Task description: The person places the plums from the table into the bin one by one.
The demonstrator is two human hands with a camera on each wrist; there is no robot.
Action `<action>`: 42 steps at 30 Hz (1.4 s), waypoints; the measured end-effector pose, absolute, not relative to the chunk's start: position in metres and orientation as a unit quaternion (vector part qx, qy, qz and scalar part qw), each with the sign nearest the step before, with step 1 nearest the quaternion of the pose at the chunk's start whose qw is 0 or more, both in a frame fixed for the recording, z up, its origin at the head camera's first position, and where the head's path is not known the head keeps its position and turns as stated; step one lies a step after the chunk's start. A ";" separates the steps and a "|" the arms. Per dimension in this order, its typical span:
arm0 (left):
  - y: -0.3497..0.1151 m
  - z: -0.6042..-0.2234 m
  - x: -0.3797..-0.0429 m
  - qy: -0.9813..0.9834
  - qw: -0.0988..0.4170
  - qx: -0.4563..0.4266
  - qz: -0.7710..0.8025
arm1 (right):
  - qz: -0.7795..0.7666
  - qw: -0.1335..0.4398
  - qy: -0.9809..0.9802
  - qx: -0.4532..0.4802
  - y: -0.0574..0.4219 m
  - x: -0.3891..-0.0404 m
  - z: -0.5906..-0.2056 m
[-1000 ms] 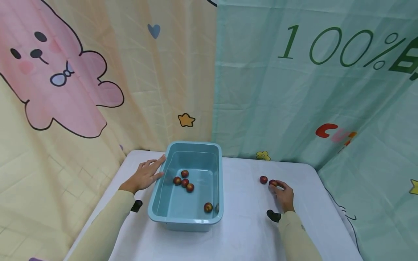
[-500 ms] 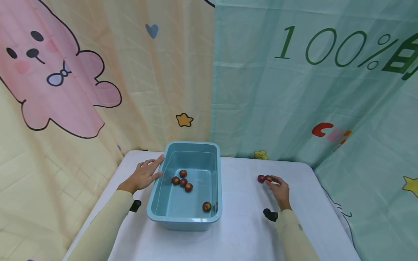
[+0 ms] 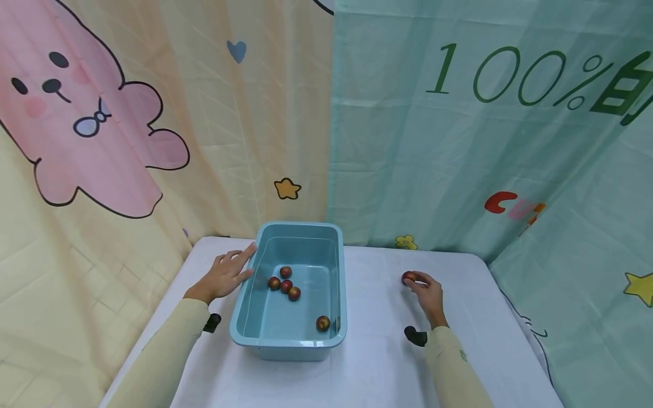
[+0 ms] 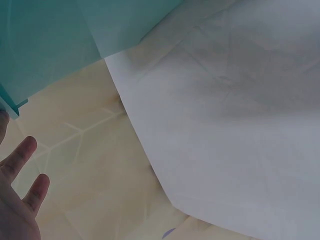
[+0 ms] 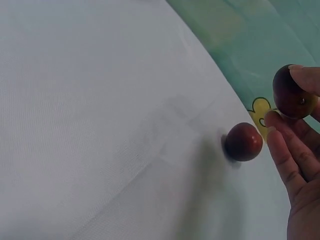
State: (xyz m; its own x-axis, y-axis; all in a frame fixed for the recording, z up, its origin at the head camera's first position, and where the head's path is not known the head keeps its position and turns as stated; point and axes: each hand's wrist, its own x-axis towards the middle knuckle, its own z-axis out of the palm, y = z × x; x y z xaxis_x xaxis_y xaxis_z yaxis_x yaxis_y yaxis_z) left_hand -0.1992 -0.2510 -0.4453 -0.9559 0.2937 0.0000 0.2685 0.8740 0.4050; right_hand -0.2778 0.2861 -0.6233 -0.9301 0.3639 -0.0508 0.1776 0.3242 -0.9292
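Note:
A light blue plastic tub [image 3: 287, 343] stands on the white table with several small dark red plums [image 3: 293, 293] on its floor. My left hand [image 3: 221, 279] rests on the tub's left rim with its fingers spread; in the left wrist view only some fingertips [image 4: 29, 145] show beside the tub wall. My right hand [image 3: 427, 294] is right of the tub. Its thumb and fingers pinch one plum [image 5: 291, 92], above the tabletop in the right wrist view. A second plum [image 5: 243, 142] lies on the cloth just by the fingertips. In the head view the two overlap.
The white-covered table [image 3: 377, 340] ends against a cream curtain [image 3: 285, 141] and a green curtain [image 3: 408, 158] at the back. A black wrist strap [image 3: 415, 336] sits by the right cuff, another [image 3: 212, 323] by the left.
My right hand has moved left with its plum, toward the plum on the table, so that one now hides the other in the head view. The left hand has stayed on the rim.

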 end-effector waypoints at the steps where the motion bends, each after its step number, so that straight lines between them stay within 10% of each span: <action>1: -0.251 -0.446 -0.199 0.968 0.031 0.145 0.204 | 0.557 0.080 -0.811 -0.163 0.284 -0.277 -0.622; 42: -0.253 -0.451 -0.203 0.967 0.021 0.160 0.198 | 0.585 0.040 -0.810 -0.020 0.201 -0.248 -0.498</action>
State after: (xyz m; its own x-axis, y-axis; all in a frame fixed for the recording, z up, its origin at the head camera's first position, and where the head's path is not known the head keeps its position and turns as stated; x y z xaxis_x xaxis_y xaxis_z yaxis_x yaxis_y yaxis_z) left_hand -0.2034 -0.2530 -0.4507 -0.9481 0.3170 0.0231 0.3006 0.8706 0.3895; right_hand -0.2482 0.2005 -0.4979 -0.9960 0.0794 0.0415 -0.0144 0.3157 -0.9488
